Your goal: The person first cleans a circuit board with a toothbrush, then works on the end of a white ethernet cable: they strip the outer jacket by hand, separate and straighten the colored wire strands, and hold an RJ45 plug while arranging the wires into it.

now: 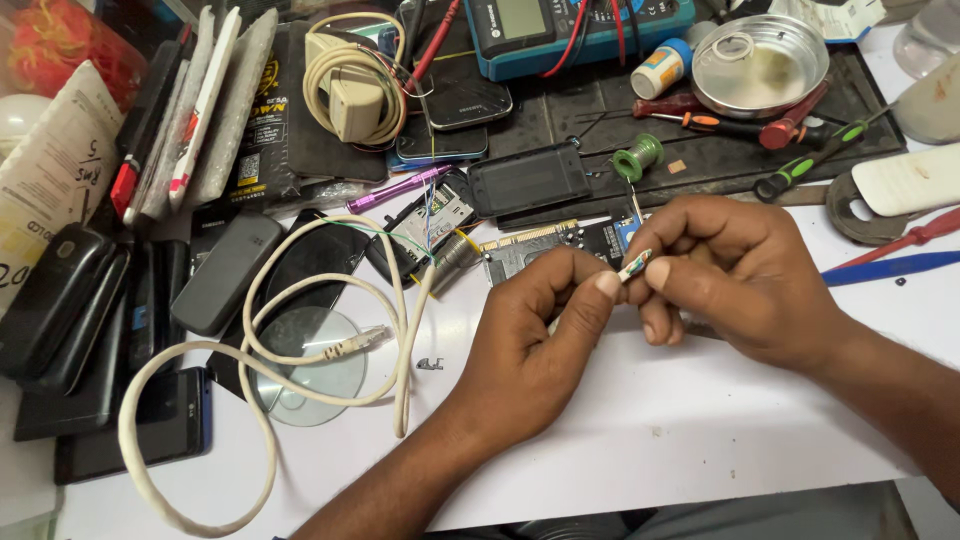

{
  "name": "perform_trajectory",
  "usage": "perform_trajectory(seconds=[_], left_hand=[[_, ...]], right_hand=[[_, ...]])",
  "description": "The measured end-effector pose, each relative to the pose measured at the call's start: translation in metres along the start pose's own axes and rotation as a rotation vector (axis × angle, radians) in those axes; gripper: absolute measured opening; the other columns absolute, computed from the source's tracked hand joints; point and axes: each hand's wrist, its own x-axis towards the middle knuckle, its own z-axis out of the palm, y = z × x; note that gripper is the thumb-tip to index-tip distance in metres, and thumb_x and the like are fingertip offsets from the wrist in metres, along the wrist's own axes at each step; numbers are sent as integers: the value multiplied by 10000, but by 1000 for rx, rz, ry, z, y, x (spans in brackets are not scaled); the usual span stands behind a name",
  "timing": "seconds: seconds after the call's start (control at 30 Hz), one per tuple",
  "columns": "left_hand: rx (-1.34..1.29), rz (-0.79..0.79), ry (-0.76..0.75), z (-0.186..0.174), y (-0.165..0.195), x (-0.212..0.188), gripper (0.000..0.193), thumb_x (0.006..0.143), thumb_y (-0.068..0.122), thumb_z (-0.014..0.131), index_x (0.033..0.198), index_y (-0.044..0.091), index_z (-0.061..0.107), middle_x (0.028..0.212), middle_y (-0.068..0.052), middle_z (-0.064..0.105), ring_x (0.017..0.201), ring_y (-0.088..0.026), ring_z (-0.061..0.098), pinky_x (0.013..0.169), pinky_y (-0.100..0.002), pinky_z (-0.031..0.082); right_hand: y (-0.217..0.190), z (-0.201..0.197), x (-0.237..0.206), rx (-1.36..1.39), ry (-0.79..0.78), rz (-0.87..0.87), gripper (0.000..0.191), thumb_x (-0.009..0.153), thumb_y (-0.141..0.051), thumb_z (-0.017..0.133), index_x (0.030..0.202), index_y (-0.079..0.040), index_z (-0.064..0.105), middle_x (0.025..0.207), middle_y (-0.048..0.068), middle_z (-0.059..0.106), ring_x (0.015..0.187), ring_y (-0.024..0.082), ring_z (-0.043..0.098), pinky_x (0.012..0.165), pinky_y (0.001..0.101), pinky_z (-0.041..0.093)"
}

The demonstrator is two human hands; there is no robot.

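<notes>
Wire ends (636, 264): a short fan of coloured conductors, pinched between both hands at centre frame, held above the white table (700, 420).
Cable (300, 330): cream, round; it loops over the table at 8 o'clock from the hands, and one end carries a clear plug (352, 343) lying on a disc (310, 365). The run of the cable into the hands is hidden behind the left hand.
Left hand (535, 335): thumb and forefinger closed narrowly on the lower part of the wire ends; the other fingers are curled under.
Right hand (735, 275): thumb and forefinger nipped on the tips of the wire ends from 3 o'clock; the remaining fingers are folded into the palm.
Progress: the sheath appears already stripped at this end, and the conductors lie side by side, so sorting or flattening seems to be in hand. No plug is on this end yet; trimming and fitting appear left.
At 12 o'clock: a circuit board (545, 250), a spool (637, 157) of green wire, and a black case (528, 180).
At 1 o'clock: screwdrivers (810, 160) and a metal bowl (760, 65).
At 11 o'clock: a meter (560, 30) with red and black leads.
At 9 o'clock: dark phones (100, 330), stacked and spread.
</notes>
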Motion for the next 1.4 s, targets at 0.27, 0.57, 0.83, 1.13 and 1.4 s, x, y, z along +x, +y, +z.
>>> perform_trajectory(seconds=[0.27,0.57,0.83,1.13,1.4], left_hand=[[70,35,13,2,-5,-1,255,1113,240,537,1012,21,620,822,18,590,763,-36,508,670,-226,448],[-418,-291,-104,-1,-5,4,323,1121,291,446,984,36,590,664,14,480,540,-70,399,489,-248,377],[-242,-180,-59,1,-5,1,280,1111,274,502,1064,23,617,709,31,514,604,-48,448,535,-226,391],[50,106,47,4,-1,2,193,1082,185,635,1097,-7,640,953,-43,686,889,-86,639,810,-259,539],[390,123,131,7,5,-3,187,1023,190,664,1079,16,701,937,-38,728,833,-91,710,719,-254,563]], right_hand=[[-8,7,0,-83,72,80,153,945,-27,599,1040,59,682,808,105,718,610,121,693,508,265,592],[-6,4,0,6,36,116,185,946,-18,584,1080,68,677,827,159,762,602,156,722,514,304,624],[0,-1,-2,20,29,-12,175,967,28,549,1068,87,678,865,162,748,674,171,735,572,305,628],[-6,9,0,-139,137,68,163,926,-27,634,1060,52,682,847,112,748,658,119,712,552,269,604],[-2,8,-4,-83,90,59,143,924,-5,614,1026,42,701,821,92,722,623,106,662,526,253,544]])
